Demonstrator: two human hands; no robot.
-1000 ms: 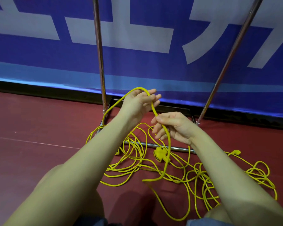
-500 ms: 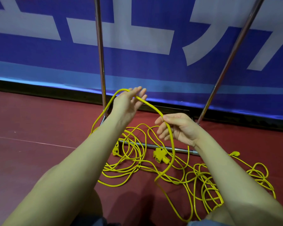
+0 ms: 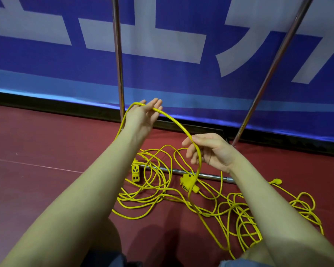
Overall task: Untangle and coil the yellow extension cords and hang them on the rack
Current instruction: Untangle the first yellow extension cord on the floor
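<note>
Coiling begins: left hand (image 3: 143, 114), fingers straight, carries the cord (image 3: 176, 123) while right hand (image 3: 210, 151) pinches it; next, draw slack from the six-o'clock tangle (image 3: 181, 197).

The blue banner (image 3: 162, 74) bears large white characters, cropped too much to read.

We can't see the rack (image 3: 117, 54) top, cut by the frame; forearms hide parts of the cords (image 3: 229, 209).
</note>
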